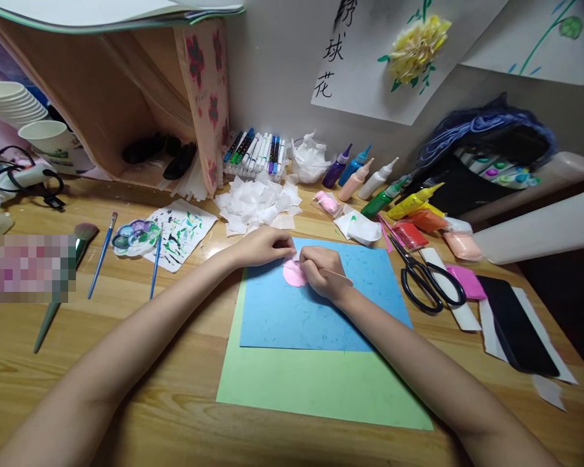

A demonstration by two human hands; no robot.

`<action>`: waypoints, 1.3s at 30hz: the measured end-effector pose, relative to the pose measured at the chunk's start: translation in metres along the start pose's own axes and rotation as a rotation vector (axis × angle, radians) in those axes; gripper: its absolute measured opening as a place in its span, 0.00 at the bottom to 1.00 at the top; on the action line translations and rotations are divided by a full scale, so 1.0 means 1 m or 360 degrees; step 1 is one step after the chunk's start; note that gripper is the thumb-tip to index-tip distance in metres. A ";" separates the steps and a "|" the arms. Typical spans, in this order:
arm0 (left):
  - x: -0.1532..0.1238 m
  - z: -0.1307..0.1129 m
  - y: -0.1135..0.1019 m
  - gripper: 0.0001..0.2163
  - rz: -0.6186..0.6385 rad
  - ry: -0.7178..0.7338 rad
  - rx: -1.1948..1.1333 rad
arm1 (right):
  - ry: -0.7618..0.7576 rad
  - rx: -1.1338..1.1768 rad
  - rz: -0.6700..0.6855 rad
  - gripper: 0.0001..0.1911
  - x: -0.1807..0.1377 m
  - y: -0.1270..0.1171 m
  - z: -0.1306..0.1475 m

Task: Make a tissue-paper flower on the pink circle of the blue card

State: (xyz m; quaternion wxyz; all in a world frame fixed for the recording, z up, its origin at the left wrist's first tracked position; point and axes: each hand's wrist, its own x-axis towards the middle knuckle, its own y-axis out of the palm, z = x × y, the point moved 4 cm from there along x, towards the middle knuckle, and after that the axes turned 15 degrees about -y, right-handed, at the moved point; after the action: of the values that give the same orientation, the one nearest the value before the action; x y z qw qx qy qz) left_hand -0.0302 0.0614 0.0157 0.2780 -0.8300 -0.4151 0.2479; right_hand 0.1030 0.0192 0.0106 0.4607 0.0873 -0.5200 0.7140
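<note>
My right hand point(322, 269) is closed around a thin wooden stick point(339, 277), whose rear end sticks out toward my wrist; its tip is hidden by my fingers. Pinched at the fingertips of my left hand point(271, 247) is a small white piece of paper point(298, 246), partly hidden between the two hands. Just below the fingers, a flat pink round of clay point(294, 274) lies on a blue sheet point(292, 324). This sheet rests on a larger green sheet point(316, 389).
Behind the hands sits a pile of white paper pieces point(257, 201). Paint bottles point(353, 179) and markers point(257, 152) line the wall. Black-handled scissors point(431, 282) and a phone point(518, 324) lie right; paintbrushes point(102, 256) lie left. A pink-sided box point(207, 104) stands back left.
</note>
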 end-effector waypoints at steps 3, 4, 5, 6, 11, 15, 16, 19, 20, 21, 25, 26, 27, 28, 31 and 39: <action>-0.001 -0.001 0.000 0.08 0.0088 0.0000 -0.0060 | 0.0210 0.0078 -0.0063 0.12 -0.002 0.002 -0.007; -0.002 -0.001 0.000 0.08 0.0120 0.0001 -0.0078 | 0.0287 0.0105 -0.0088 0.12 -0.002 0.002 -0.009; -0.002 -0.001 0.000 0.08 0.0143 -0.0004 -0.0092 | 0.0346 0.0123 -0.0110 0.13 -0.003 0.003 -0.010; -0.002 -0.001 0.000 0.08 0.0153 -0.0013 -0.0101 | 0.0376 0.0130 -0.0125 0.13 -0.003 0.003 -0.011; 0.000 0.001 0.001 0.09 0.0083 -0.0066 -0.0133 | 0.0246 0.0089 -0.0171 0.12 -0.002 -0.001 -0.006; 0.000 0.003 0.002 0.08 0.0053 -0.0051 -0.0139 | 0.0185 0.0085 -0.0131 0.11 0.000 -0.001 -0.002; 0.000 0.003 0.002 0.08 0.0050 -0.0045 -0.0140 | 0.0183 0.0083 -0.0113 0.11 0.000 -0.001 -0.002; 0.001 0.003 0.002 0.08 0.0040 -0.0044 -0.0141 | 0.0193 0.0069 -0.0086 0.11 0.001 0.001 -0.003; 0.001 0.003 0.002 0.08 0.0037 -0.0048 -0.0138 | 0.0202 0.0065 -0.0085 0.11 0.001 0.001 -0.003; 0.001 0.003 0.002 0.08 0.0033 -0.0050 -0.0134 | 0.0215 0.0065 -0.0087 0.11 0.000 0.001 -0.004; 0.001 0.002 0.002 0.08 0.0016 -0.0062 -0.0100 | 0.0334 0.0097 -0.0128 0.12 -0.001 0.002 -0.008; 0.001 0.002 0.002 0.08 0.0015 -0.0064 -0.0092 | 0.0389 0.0109 -0.0150 0.13 -0.001 0.003 -0.009; 0.001 0.002 0.002 0.08 0.0015 -0.0066 -0.0087 | 0.0443 0.0120 -0.0175 0.13 -0.001 0.003 -0.010; 0.001 0.002 0.002 0.08 0.0016 -0.0067 -0.0087 | 0.0491 0.0128 -0.0200 0.13 -0.001 0.003 -0.011; 0.001 0.002 0.002 0.09 0.0007 -0.0065 -0.0085 | 0.0546 0.0142 -0.0242 0.14 -0.001 0.004 -0.011; 0.003 0.003 0.005 0.09 -0.0025 -0.0051 -0.0082 | 0.0316 0.0077 -0.0236 0.13 -0.001 0.001 -0.005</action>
State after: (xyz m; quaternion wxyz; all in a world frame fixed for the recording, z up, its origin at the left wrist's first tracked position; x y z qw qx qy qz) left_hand -0.0285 0.0622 0.0097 0.2518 -0.8296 -0.4322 0.2481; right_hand 0.1050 0.0222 0.0071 0.5590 0.0655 -0.4465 0.6956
